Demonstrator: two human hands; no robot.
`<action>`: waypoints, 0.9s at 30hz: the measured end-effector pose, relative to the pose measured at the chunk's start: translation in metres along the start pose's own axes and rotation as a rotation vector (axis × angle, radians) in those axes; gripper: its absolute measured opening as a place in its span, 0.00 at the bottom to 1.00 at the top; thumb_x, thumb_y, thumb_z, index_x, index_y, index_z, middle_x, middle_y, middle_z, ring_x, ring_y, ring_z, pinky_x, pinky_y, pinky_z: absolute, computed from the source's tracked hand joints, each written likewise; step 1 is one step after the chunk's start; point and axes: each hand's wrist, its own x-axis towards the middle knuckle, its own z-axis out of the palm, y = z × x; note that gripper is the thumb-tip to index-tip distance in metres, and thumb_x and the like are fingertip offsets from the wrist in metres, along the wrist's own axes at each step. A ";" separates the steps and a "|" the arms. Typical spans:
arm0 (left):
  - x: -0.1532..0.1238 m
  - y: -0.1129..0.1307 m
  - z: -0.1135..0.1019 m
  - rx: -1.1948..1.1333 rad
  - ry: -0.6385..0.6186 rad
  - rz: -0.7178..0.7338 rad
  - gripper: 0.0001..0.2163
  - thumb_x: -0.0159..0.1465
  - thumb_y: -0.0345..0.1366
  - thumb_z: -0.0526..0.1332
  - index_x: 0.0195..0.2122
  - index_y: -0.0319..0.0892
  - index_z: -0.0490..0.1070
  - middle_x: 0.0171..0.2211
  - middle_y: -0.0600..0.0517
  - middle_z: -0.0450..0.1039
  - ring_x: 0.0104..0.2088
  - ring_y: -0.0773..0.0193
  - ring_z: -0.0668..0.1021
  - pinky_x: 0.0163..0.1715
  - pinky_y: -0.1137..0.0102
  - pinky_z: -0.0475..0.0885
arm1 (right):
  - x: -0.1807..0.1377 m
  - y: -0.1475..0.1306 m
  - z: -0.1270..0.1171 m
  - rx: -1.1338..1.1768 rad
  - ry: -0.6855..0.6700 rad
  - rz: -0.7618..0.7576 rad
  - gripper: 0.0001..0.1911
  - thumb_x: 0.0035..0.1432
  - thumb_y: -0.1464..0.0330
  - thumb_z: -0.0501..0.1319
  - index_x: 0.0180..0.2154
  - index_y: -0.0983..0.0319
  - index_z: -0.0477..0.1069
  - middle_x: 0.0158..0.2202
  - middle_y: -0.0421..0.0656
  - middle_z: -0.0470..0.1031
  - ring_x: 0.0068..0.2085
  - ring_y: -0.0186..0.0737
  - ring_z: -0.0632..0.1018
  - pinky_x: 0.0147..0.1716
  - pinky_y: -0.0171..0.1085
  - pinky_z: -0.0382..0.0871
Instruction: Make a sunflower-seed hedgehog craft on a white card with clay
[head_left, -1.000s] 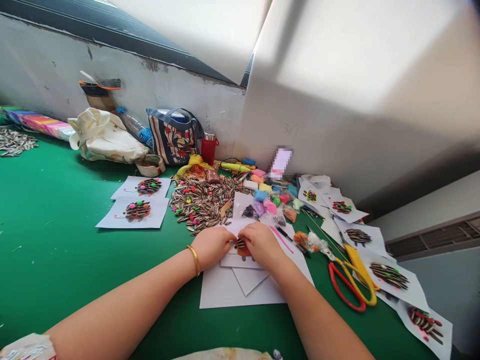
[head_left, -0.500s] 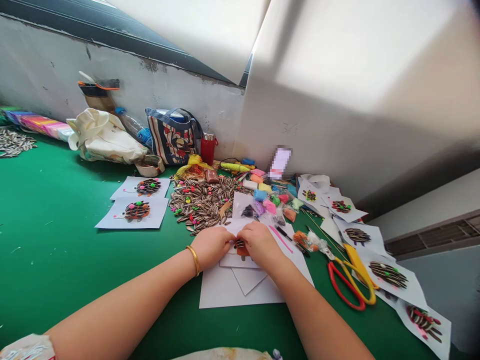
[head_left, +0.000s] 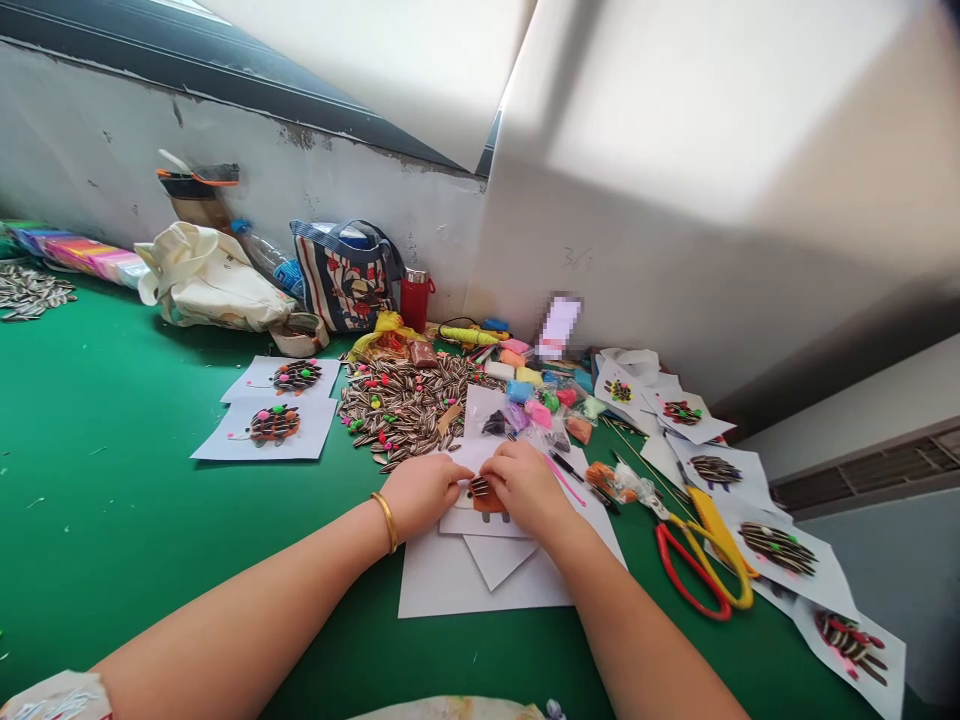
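Note:
Both my hands rest on a small white paper card (head_left: 480,520) lying on larger white sheets (head_left: 450,580) on the green table. My left hand (head_left: 420,492), with a gold bangle at the wrist, has its fingers curled and pinched at the card's left side. My right hand (head_left: 529,485) is curled too, its fingertips pressing at an orange clay shape (head_left: 486,498) stuck with striped sunflower seeds. What the fingertips pinch is too small to name. A heap of sunflower seeds (head_left: 409,405) with coloured beads lies just beyond my hands.
Two finished seed pictures on cards (head_left: 274,425) lie at the left, several more (head_left: 780,550) at the right. Red and yellow scissors (head_left: 701,570) sit right of the sheets. Bags of coloured clay (head_left: 544,405), a red flask (head_left: 415,298), a patterned bag (head_left: 345,275) and a cream bag (head_left: 206,280) line the wall.
Hardly anything differs. My hands stay on the card with only small finger movement at the clay shape; the view shifted slightly.

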 end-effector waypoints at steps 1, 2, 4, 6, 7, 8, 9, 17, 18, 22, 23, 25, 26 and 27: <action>0.000 0.000 0.000 0.002 0.001 0.001 0.18 0.62 0.31 0.54 0.48 0.53 0.77 0.38 0.51 0.78 0.38 0.59 0.78 0.36 0.69 0.70 | 0.000 -0.001 0.001 -0.009 0.000 -0.001 0.08 0.60 0.73 0.61 0.36 0.58 0.79 0.35 0.43 0.75 0.39 0.41 0.70 0.39 0.38 0.61; 0.000 0.000 0.000 0.004 0.000 0.001 0.18 0.62 0.31 0.54 0.48 0.53 0.77 0.38 0.51 0.78 0.38 0.59 0.78 0.36 0.69 0.70 | 0.001 -0.001 0.001 -0.018 0.002 -0.005 0.08 0.60 0.73 0.61 0.35 0.58 0.79 0.35 0.43 0.75 0.39 0.41 0.70 0.39 0.38 0.60; 0.000 0.001 -0.001 0.009 -0.005 0.000 0.18 0.62 0.31 0.54 0.48 0.53 0.77 0.37 0.51 0.78 0.38 0.59 0.78 0.35 0.69 0.70 | 0.001 -0.001 0.003 -0.031 0.004 -0.014 0.07 0.60 0.72 0.61 0.35 0.58 0.79 0.35 0.43 0.75 0.39 0.41 0.70 0.39 0.38 0.60; 0.000 0.002 -0.002 0.013 -0.009 -0.001 0.18 0.62 0.31 0.54 0.48 0.54 0.77 0.37 0.51 0.78 0.37 0.59 0.78 0.35 0.69 0.69 | 0.001 0.000 0.004 -0.038 0.008 -0.021 0.07 0.60 0.72 0.61 0.35 0.58 0.79 0.35 0.42 0.75 0.39 0.40 0.70 0.38 0.38 0.59; 0.000 0.002 -0.002 0.015 -0.012 -0.001 0.18 0.62 0.31 0.55 0.48 0.54 0.77 0.37 0.51 0.78 0.37 0.59 0.78 0.35 0.70 0.69 | 0.001 0.000 0.004 -0.041 0.011 -0.023 0.07 0.60 0.72 0.61 0.35 0.58 0.79 0.35 0.42 0.75 0.39 0.40 0.70 0.38 0.38 0.59; 0.000 0.003 -0.002 0.017 -0.013 -0.001 0.18 0.62 0.31 0.55 0.48 0.54 0.77 0.36 0.51 0.78 0.37 0.59 0.78 0.35 0.70 0.69 | 0.001 0.001 0.005 -0.042 0.013 -0.024 0.07 0.60 0.72 0.61 0.35 0.58 0.79 0.35 0.42 0.75 0.39 0.40 0.70 0.38 0.38 0.59; 0.000 0.003 -0.002 0.019 -0.015 0.001 0.18 0.62 0.31 0.55 0.48 0.54 0.77 0.36 0.51 0.77 0.36 0.59 0.78 0.35 0.69 0.69 | 0.002 0.001 0.005 -0.044 0.016 -0.025 0.07 0.60 0.72 0.61 0.34 0.58 0.79 0.34 0.42 0.75 0.39 0.40 0.70 0.38 0.38 0.59; 0.000 0.004 -0.002 0.018 -0.023 -0.001 0.17 0.62 0.31 0.55 0.48 0.54 0.77 0.35 0.50 0.77 0.36 0.58 0.78 0.34 0.69 0.69 | 0.003 0.001 0.005 -0.051 0.004 -0.041 0.08 0.60 0.73 0.61 0.33 0.59 0.79 0.33 0.43 0.75 0.38 0.40 0.70 0.37 0.38 0.59; 0.000 0.004 -0.002 0.019 -0.022 -0.001 0.17 0.62 0.31 0.55 0.48 0.54 0.77 0.35 0.50 0.77 0.35 0.58 0.78 0.34 0.69 0.68 | 0.003 0.001 0.005 -0.052 0.003 -0.041 0.08 0.60 0.73 0.61 0.33 0.59 0.79 0.33 0.43 0.75 0.38 0.40 0.70 0.37 0.38 0.59; 0.001 0.003 -0.002 0.018 -0.023 0.004 0.18 0.62 0.31 0.55 0.48 0.54 0.77 0.35 0.49 0.77 0.35 0.58 0.78 0.33 0.68 0.68 | 0.003 0.003 0.007 -0.051 0.002 -0.051 0.09 0.60 0.72 0.61 0.32 0.59 0.80 0.33 0.43 0.75 0.37 0.41 0.70 0.36 0.38 0.59; 0.001 0.003 -0.001 0.017 -0.022 0.004 0.18 0.62 0.31 0.55 0.48 0.54 0.77 0.35 0.49 0.77 0.35 0.58 0.78 0.34 0.68 0.68 | 0.003 0.003 0.007 -0.050 0.002 -0.055 0.09 0.60 0.72 0.61 0.32 0.59 0.80 0.33 0.43 0.75 0.37 0.41 0.70 0.36 0.39 0.59; 0.001 0.002 0.000 0.012 -0.019 0.004 0.18 0.62 0.32 0.55 0.48 0.54 0.77 0.35 0.49 0.77 0.35 0.58 0.78 0.34 0.68 0.68 | 0.003 0.004 0.008 -0.041 0.000 -0.058 0.09 0.59 0.73 0.61 0.33 0.59 0.80 0.33 0.43 0.75 0.37 0.41 0.70 0.36 0.39 0.60; 0.000 0.001 0.000 0.009 -0.018 0.003 0.18 0.62 0.31 0.54 0.48 0.54 0.77 0.35 0.49 0.77 0.35 0.58 0.78 0.34 0.68 0.68 | 0.003 0.004 0.008 -0.032 0.000 -0.055 0.09 0.59 0.73 0.61 0.34 0.58 0.80 0.33 0.43 0.75 0.37 0.41 0.70 0.36 0.39 0.60; 0.000 0.001 0.001 0.003 -0.017 0.001 0.18 0.62 0.31 0.54 0.49 0.54 0.77 0.35 0.49 0.77 0.36 0.58 0.78 0.34 0.68 0.69 | 0.002 0.004 0.008 -0.021 0.003 -0.049 0.09 0.59 0.73 0.61 0.34 0.58 0.80 0.33 0.43 0.75 0.37 0.41 0.70 0.37 0.39 0.60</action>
